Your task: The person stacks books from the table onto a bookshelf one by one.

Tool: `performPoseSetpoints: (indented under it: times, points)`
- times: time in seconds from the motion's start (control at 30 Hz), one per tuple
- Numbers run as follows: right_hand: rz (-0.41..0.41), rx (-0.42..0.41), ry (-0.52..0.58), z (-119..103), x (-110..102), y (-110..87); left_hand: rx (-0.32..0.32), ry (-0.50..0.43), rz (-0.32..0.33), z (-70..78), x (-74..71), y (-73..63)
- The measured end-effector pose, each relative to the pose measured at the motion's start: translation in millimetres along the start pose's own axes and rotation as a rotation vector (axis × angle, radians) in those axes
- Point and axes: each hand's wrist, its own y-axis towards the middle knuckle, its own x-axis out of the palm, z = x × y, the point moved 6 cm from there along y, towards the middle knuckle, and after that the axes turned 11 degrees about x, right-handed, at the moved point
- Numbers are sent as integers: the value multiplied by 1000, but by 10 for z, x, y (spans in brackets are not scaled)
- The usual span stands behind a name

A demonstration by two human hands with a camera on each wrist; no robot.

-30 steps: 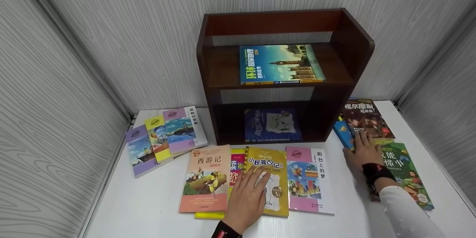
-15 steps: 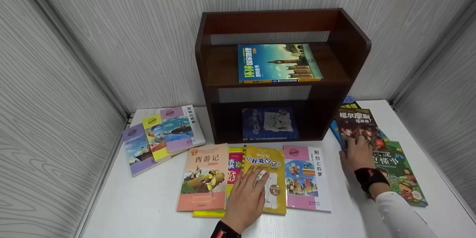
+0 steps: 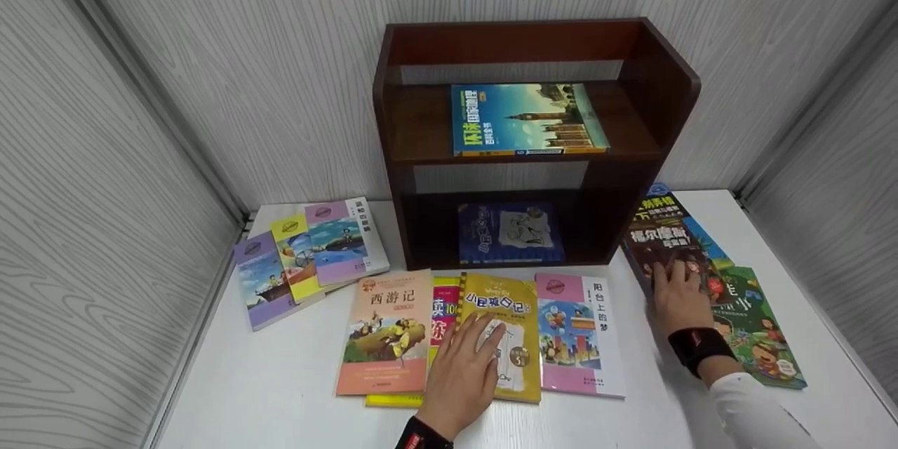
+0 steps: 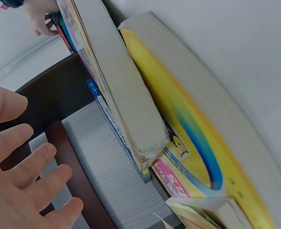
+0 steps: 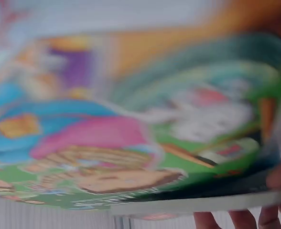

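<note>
My left hand point(image 3: 459, 372) lies with fingers spread over a yellow comic-diary book point(image 3: 515, 358), its fingertips over the cover. In the left wrist view the same left hand point(image 4: 26, 176) shows loose, parted fingers. At the right, my right hand point(image 3: 682, 305) holds a brown-covered book point(image 3: 663, 242), fingers bent onto the cover and thumb at its left edge. Beneath that book show a black-covered book point(image 3: 658, 205) and a blue one point(image 3: 705, 238). A green-covered book point(image 3: 761, 337) lies beside the right wrist and fills much of the right wrist view.
Behind the hands stands a dark brown two-tier bookshelf point(image 3: 642, 98). A blue geography book point(image 3: 530, 119) lies on its upper shelf, a dark blue book point(image 3: 508, 233) on the lower. An orange book point(image 3: 386, 337), a pink-and-white book point(image 3: 582, 337) and three overlapping paperbacks point(image 3: 344, 242) lie around.
My right hand has drawn the brown book left and toward me, turning it slightly. More of the black and blue books beneath shows. The left hand has stayed put.
</note>
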Motion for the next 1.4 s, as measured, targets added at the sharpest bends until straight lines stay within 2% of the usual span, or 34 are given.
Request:
performPoseSetpoints:
  times: [0.1,0.27,0.37,0.5,0.6,0.8,0.97,1.1,1.2,1.3,1.4]
  points:
    - [-14,11,-27,36,4,-68,-21,-30,-12,-15,-1,0]
    - [-37,50,-6,62,-2,-140,-45,-49,-22,-38,-11,1]
    - [-55,79,18,86,-23,-180,-29,-39,11,-37,-25,-4]
    - [-38,112,86,145,-118,-266,-1,-16,73,-33,-43,-23]
    - [11,125,142,198,-211,-349,-4,-6,83,-42,-52,-35]
    - [176,141,252,296,-421,-500,-29,-37,49,-71,-66,-35]
    - [258,174,321,310,-589,-655,-22,-42,80,-84,-93,-38]
    - [300,208,360,253,-732,-798,-15,-42,102,-85,-98,-46]
    - [330,222,385,187,-831,-897,-33,-75,92,-91,-91,-52]
    - [394,197,409,86,-943,-991,-63,-111,71,-98,-104,-60]
    - [454,160,442,-38,-1035,-1088,-73,-123,91,-102,-137,-70]
